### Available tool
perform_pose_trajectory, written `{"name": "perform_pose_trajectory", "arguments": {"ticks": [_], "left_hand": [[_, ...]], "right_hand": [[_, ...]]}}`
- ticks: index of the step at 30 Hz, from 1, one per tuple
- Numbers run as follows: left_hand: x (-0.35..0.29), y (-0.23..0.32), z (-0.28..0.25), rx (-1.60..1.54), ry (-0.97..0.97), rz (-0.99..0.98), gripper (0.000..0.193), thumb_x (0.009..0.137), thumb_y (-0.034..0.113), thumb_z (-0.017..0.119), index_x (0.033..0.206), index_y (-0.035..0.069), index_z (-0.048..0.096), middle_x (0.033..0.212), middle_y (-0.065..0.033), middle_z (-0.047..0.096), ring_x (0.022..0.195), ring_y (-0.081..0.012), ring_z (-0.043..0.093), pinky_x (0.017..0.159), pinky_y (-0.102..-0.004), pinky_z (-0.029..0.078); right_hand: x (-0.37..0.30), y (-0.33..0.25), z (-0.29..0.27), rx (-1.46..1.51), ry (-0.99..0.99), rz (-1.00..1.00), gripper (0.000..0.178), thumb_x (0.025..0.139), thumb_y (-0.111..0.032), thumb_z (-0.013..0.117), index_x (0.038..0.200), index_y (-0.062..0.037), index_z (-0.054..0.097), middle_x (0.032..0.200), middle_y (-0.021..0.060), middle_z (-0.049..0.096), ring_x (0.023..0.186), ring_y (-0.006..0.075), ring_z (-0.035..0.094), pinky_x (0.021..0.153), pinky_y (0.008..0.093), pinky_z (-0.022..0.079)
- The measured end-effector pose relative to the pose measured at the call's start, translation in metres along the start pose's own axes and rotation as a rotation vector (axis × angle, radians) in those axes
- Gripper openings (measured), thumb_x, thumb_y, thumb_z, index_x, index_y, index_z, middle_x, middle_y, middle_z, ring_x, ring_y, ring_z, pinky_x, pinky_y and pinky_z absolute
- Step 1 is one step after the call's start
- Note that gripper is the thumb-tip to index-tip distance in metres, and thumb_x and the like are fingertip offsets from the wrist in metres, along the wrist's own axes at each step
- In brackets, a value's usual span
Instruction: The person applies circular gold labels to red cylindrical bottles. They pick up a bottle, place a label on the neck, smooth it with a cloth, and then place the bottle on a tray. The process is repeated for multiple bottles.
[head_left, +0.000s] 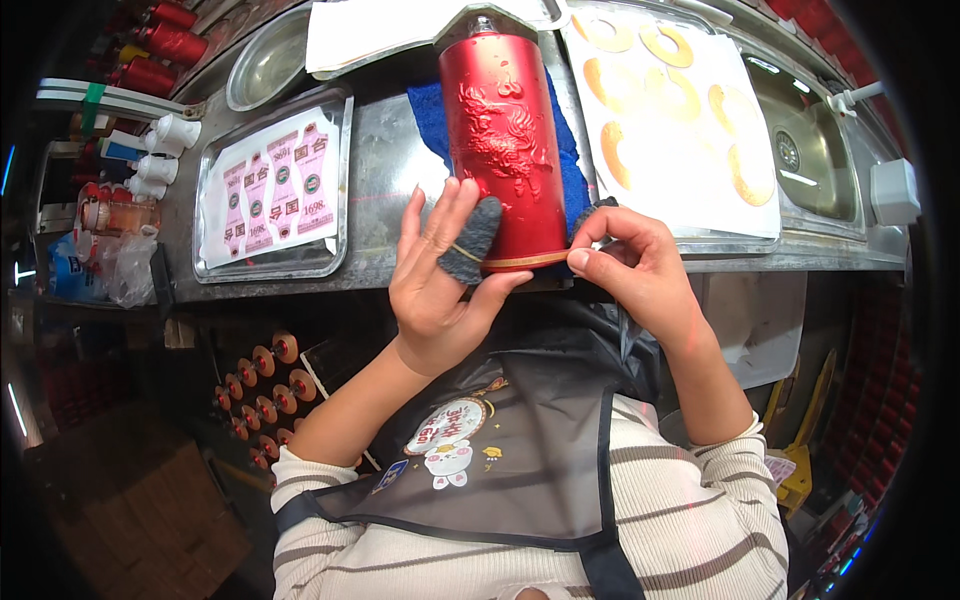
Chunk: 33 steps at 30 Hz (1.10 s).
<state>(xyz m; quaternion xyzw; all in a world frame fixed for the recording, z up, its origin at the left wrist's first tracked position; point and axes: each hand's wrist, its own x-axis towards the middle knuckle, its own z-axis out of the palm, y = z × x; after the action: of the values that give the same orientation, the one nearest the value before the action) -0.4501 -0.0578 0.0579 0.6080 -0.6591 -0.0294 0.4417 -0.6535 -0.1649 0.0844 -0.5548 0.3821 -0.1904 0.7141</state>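
Note:
A red bottle [510,140] with a raised relief lies on its side on a blue cloth [430,120], its base toward me. Around the base edge runs a narrow gold band [525,261]. My left hand [435,270] is beside the bottle's left side, fingers stretched out and thumb at the base. A grey fabric piece [470,240] with a thin yellow band across it covers part of that hand's finger area. My right hand [640,275] pinches at the right end of the gold band, thumb against finger. Dark fabric [597,207] shows behind its fingers.
To the left, a metal tray [340,215] holds pink-and-white label sheets. Several gold ring-shaped pieces [750,175] lie on a white sheet [640,215] to the right, before a sink [840,190]. A metal bowl [265,70] stands far left. Below the counter are stacked round-ended items [265,400].

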Motion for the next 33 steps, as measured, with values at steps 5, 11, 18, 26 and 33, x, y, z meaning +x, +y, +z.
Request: {"name": "perform_pose_trajectory", "arguments": {"ticks": [5,11,18,26,33], "left_hand": [[-0.031,-0.005,-0.013,0.049,-0.049,-0.003,0.046,0.076,0.019,0.087,0.111,-0.006,0.070,0.137,-0.0254,0.061,0.127,-0.0413,0.060,0.110,-0.0646,0.035],[-0.023,0.002,-0.015,0.087,-0.075,0.057,0.039,0.072,0.012,0.087,0.105,-0.004,0.072,0.136,-0.0248,0.062,0.123,-0.0392,0.064,0.113,-0.0639,0.030],[0.000,0.011,-0.019,0.197,-0.135,0.228,0.037,0.070,0.008,0.085,0.104,0.002,0.072,0.133,-0.0222,0.064,0.120,-0.0361,0.066,0.110,-0.0641,0.032],[0.038,0.031,0.002,0.275,-0.089,0.359,0.018,0.063,0.016,0.067,0.061,0.002,0.057,0.120,-0.0216,0.070,0.121,-0.0419,0.063,0.109,-0.0714,0.034],[0.014,0.009,0.004,0.124,-0.058,0.097,0.039,0.073,0.017,0.084,0.106,-0.001,0.073,0.139,-0.0172,0.062,0.138,-0.0407,0.051,0.112,-0.0691,0.026]], "right_hand": [[-0.003,-0.006,-0.002,0.017,-0.007,0.041,0.007,0.090,-0.006,0.070,0.087,-0.0016,0.065,0.079,-0.0033,0.062,0.063,-0.0009,0.050,0.058,0.0167,0.039],[0.000,-0.001,-0.002,0.032,-0.003,0.009,0.007,0.090,-0.006,0.069,0.086,-0.0019,0.065,0.080,-0.0030,0.063,0.064,-0.0007,0.051,0.058,0.0165,0.039],[0.000,-0.005,-0.004,0.015,-0.004,0.065,0.006,0.090,-0.004,0.069,0.087,-0.0012,0.065,0.082,-0.0019,0.063,0.068,0.0006,0.053,0.060,0.0164,0.041],[0.001,0.001,-0.007,0.034,-0.002,0.064,0.005,0.091,-0.004,0.068,0.089,0.0001,0.064,0.087,-0.0011,0.064,0.075,0.0012,0.057,0.065,0.0165,0.043],[0.004,0.003,-0.004,-0.027,0.021,0.073,0.004,0.092,-0.004,0.066,0.091,-0.0013,0.064,0.081,-0.0036,0.060,0.066,-0.0010,0.049,0.057,0.0161,0.038]]}}
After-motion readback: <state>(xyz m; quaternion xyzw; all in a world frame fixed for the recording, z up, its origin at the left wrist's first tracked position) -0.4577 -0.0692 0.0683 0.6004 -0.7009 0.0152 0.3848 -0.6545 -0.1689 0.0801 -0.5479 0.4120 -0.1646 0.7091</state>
